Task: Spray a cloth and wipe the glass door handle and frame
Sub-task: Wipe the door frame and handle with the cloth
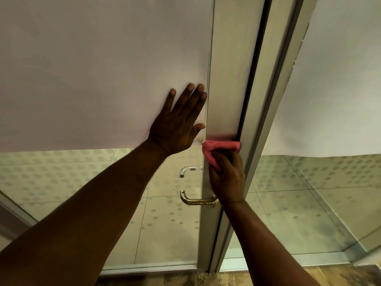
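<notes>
Across most of the view stands the glass door (103, 58), its upper pane frosted white, its lower part clear onto a dotted tile floor (288, 203); beside it runs the upright metal frame (226, 79), pale and brushed, with a dark seal along its right edge; lower down the door handle (195, 201) juts from the frame, brassy and curved, with a second, clear-looking handle (188, 170) just above it – likely its twin on the far side of the glass; the left hand (177, 124) lies flat on the frosted pane with fingers spread and gripping nothing, probably to brace the door so it does not swing under the wiping pressure; the right hand (226, 178) is closed around the pink cloth (218, 147), pinching it into a folded wad pressed against the frame face above the handles – a compact pad that spans the frame's width; no spray bottle is visible, so spraying seems done and frame wiping is under way
</notes>
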`<move>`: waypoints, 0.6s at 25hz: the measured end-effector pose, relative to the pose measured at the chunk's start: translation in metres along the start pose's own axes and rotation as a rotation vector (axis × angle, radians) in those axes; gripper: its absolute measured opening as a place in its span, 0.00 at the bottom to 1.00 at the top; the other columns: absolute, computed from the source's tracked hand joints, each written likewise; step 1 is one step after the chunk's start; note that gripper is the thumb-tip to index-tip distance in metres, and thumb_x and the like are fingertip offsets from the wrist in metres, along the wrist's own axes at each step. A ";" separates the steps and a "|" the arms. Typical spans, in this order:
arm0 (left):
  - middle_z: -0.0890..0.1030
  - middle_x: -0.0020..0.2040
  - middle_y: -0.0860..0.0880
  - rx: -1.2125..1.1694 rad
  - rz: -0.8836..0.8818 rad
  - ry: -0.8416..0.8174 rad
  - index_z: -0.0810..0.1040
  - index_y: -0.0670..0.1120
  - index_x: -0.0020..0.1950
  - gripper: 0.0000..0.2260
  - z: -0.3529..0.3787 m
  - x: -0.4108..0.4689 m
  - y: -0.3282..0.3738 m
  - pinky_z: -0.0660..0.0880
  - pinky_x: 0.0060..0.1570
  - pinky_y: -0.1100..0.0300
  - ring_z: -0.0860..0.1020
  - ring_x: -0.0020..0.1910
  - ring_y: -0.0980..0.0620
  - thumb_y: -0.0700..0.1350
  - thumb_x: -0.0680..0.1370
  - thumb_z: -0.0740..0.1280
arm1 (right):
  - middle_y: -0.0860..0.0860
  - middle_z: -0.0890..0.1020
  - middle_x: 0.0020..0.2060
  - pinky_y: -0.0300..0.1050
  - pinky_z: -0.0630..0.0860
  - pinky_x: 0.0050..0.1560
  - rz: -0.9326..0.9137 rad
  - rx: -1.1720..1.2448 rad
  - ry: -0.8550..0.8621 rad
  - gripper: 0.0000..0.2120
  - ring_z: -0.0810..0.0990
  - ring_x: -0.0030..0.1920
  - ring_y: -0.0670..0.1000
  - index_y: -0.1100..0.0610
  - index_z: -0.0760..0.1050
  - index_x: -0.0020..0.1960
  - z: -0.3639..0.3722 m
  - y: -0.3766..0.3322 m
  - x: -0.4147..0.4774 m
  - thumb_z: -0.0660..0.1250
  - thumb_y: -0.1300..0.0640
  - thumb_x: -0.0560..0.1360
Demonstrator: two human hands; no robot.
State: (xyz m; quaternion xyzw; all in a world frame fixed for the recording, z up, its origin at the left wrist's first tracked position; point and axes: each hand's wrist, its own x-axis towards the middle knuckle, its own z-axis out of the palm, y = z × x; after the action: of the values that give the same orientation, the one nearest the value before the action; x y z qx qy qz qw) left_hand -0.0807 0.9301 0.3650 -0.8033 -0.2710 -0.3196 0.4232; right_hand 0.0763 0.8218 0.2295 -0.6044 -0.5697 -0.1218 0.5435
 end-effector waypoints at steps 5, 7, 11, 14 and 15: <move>0.58 0.83 0.40 0.019 0.004 -0.005 0.51 0.41 0.83 0.32 0.001 0.000 0.000 0.41 0.79 0.42 0.56 0.81 0.40 0.60 0.86 0.50 | 0.53 0.84 0.57 0.58 0.84 0.51 -0.013 -0.072 -0.159 0.19 0.81 0.57 0.59 0.53 0.86 0.57 0.004 0.013 -0.025 0.78 0.65 0.69; 0.57 0.83 0.41 0.019 0.000 -0.003 0.49 0.41 0.83 0.32 0.001 0.000 0.000 0.41 0.79 0.42 0.56 0.82 0.40 0.60 0.86 0.50 | 0.52 0.84 0.58 0.59 0.84 0.52 0.002 -0.089 -0.186 0.20 0.81 0.58 0.60 0.52 0.86 0.57 0.003 0.011 -0.025 0.79 0.67 0.68; 0.56 0.83 0.40 0.018 0.000 -0.002 0.47 0.41 0.83 0.32 0.001 -0.001 0.000 0.40 0.79 0.42 0.55 0.82 0.40 0.59 0.86 0.51 | 0.56 0.81 0.63 0.53 0.83 0.57 0.047 -0.033 -0.086 0.22 0.80 0.62 0.59 0.54 0.83 0.64 -0.014 0.004 -0.004 0.78 0.64 0.72; 0.56 0.83 0.40 0.007 -0.004 -0.008 0.46 0.42 0.83 0.32 0.000 0.000 0.001 0.39 0.78 0.42 0.55 0.82 0.40 0.59 0.86 0.51 | 0.55 0.79 0.66 0.46 0.81 0.56 0.030 -0.045 -0.036 0.22 0.80 0.62 0.55 0.53 0.81 0.67 -0.025 0.005 0.015 0.78 0.57 0.74; 0.56 0.83 0.40 0.005 -0.002 -0.011 0.45 0.42 0.83 0.32 0.000 0.001 0.001 0.39 0.78 0.42 0.55 0.82 0.40 0.59 0.86 0.51 | 0.54 0.79 0.66 0.47 0.82 0.56 0.018 -0.070 -0.044 0.22 0.80 0.62 0.56 0.53 0.81 0.68 -0.026 0.006 0.016 0.77 0.56 0.75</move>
State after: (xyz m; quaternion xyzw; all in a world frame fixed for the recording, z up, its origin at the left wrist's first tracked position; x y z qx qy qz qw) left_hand -0.0799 0.9300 0.3652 -0.8037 -0.2751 -0.3148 0.4234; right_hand 0.0984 0.8112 0.2483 -0.6305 -0.5715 -0.1236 0.5105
